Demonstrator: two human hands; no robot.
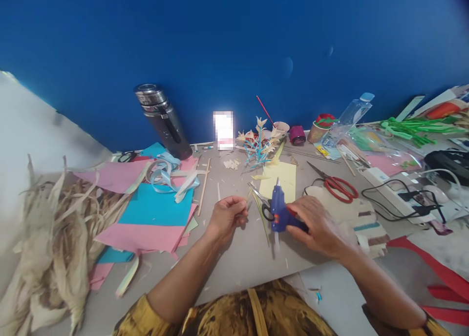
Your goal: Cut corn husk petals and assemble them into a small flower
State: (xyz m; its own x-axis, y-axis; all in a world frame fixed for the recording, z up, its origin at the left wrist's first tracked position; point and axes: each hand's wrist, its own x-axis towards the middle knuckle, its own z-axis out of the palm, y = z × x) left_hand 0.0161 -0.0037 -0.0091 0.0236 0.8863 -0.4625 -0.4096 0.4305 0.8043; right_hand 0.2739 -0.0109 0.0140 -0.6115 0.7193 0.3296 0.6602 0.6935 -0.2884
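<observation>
My left hand hangs over the middle of the table with thumb and fingertips pinched together. What they hold, if anything, is too small to make out. My right hand, slightly blurred, has its thumb and fingers around the handle of a blue glue gun. The gun's nozzle points toward the wall, and a pale glue stick pokes out of its rear end. Black-handled scissors lie partly hidden behind the gun. Between both hands is a thin green strip. Beyond the gun sits a yellow paper sheet.
Pale flowers on blue stems stand at the back. Red-handled scissors and a power strip with cables are on the right. To the left are coloured sheets, dried husks and a dark flask.
</observation>
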